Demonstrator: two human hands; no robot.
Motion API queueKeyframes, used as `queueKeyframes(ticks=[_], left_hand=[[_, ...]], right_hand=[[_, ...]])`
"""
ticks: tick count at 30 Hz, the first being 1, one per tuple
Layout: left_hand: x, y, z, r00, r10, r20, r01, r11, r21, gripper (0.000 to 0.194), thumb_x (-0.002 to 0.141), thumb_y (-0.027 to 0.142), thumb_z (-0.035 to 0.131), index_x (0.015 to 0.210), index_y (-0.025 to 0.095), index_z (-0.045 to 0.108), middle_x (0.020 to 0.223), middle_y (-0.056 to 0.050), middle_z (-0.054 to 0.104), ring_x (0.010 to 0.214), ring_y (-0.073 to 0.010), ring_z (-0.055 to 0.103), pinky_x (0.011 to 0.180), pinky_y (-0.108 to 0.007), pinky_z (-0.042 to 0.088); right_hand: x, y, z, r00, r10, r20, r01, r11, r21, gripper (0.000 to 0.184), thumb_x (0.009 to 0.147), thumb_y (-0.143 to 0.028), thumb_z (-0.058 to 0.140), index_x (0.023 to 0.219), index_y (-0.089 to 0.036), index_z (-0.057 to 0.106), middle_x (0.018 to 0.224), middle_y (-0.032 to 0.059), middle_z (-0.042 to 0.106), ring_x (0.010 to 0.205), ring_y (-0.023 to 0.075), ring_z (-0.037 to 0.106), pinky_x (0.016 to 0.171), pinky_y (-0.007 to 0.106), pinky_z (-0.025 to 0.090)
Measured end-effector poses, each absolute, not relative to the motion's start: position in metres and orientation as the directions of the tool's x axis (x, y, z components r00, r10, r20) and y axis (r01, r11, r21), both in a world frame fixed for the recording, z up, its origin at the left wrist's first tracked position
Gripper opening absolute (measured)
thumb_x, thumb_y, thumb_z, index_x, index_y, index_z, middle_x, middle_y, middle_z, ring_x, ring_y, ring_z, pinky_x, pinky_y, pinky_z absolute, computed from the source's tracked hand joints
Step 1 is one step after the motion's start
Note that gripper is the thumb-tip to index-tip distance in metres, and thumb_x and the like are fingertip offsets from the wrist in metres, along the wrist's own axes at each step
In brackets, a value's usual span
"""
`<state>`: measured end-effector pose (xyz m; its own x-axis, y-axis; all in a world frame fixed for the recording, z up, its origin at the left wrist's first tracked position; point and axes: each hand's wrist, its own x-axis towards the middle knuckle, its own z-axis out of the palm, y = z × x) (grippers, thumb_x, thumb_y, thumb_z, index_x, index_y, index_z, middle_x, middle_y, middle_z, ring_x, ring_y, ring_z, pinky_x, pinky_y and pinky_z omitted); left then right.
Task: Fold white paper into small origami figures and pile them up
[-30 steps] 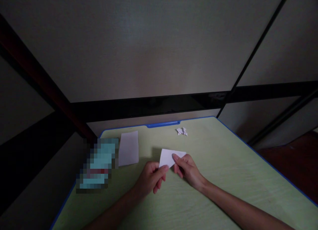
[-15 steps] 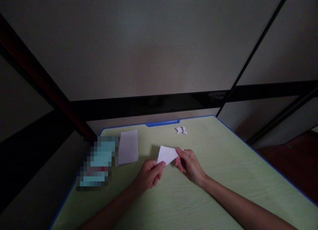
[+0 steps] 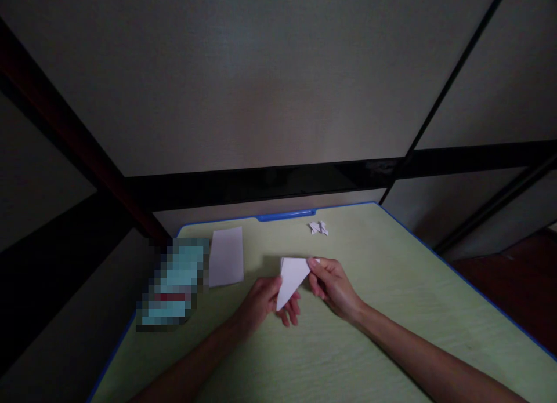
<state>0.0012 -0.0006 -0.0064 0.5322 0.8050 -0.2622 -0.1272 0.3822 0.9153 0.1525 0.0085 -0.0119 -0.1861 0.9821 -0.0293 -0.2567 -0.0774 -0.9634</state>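
Observation:
A white folded paper (image 3: 293, 275), shaped like a triangle with its point toward me, is held just above the table. My right hand (image 3: 334, 284) pinches its upper right corner between thumb and fingers. On the other side, my left hand (image 3: 270, 298) has its thumb at the paper's left edge, and its fingers reach behind the paper and show below it. At the upper left edge of the paper, more than one layer is visible.
A stack of white paper (image 3: 226, 257) lies at the left of the pale green table (image 3: 369, 356). Beside it is a blurred-out light blue item (image 3: 172, 284). A small folded paper piece (image 3: 319, 228) lies near the far edge, by a blue handle (image 3: 286, 215). Cabinet panels (image 3: 270, 78) stand behind.
My left thumb has slid from the paper's lower corner up to its left edge, and its fingers have loosened. The lower corner now shows in full. My right hand keeps its pinch.

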Motion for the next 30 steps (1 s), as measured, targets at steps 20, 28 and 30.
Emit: queueKeyframes(ticks=[20, 28, 30], left_hand=[[0.0025, -0.0031, -0.0057, 0.533, 0.841, -0.093, -0.106, 0.175, 0.979, 0.05, 0.054, 0.045, 0.062, 0.089, 0.012, 0.047, 0.07, -0.004, 0.054, 0.047, -0.0102, 0.054, 0.036, -0.019, 0.043], [0.0001, -0.0001, -0.009, 0.574, 0.817, -0.054, -0.176, 0.188, 0.966, 0.048, 0.054, 0.045, 0.063, 0.088, 0.014, 0.048, 0.075, -0.005, 0.056, 0.048, -0.0119, 0.057, 0.036, -0.018, 0.043], [-0.0004, 0.0006, -0.0092, 0.573, 0.817, -0.064, -0.198, 0.213, 0.957, 0.048, 0.055, 0.045, 0.063, 0.088, 0.014, 0.049, 0.072, -0.005, 0.057, 0.049, -0.0136, 0.058, 0.036, -0.019, 0.043]], right_hand=[[0.1473, 0.0061, -0.0096, -0.275, 0.959, -0.064, -0.38, -0.169, -0.909, 0.028, 0.061, -0.034, 0.063, 0.05, -0.012, 0.05, 0.035, -0.0039, 0.051, 0.027, 0.0018, 0.038, 0.027, 0.011, 0.025], [0.1496, 0.0079, -0.0123, -0.303, 0.951, -0.055, -0.397, -0.179, -0.9, 0.027, 0.06, -0.035, 0.063, 0.056, -0.011, 0.051, 0.038, -0.0038, 0.053, 0.028, 0.0013, 0.04, 0.028, 0.01, 0.027], [0.1502, 0.0082, -0.0127, -0.317, 0.947, -0.042, -0.406, -0.175, -0.897, 0.025, 0.061, -0.034, 0.063, 0.058, -0.012, 0.052, 0.039, -0.0036, 0.054, 0.029, 0.0015, 0.041, 0.029, 0.01, 0.028]])
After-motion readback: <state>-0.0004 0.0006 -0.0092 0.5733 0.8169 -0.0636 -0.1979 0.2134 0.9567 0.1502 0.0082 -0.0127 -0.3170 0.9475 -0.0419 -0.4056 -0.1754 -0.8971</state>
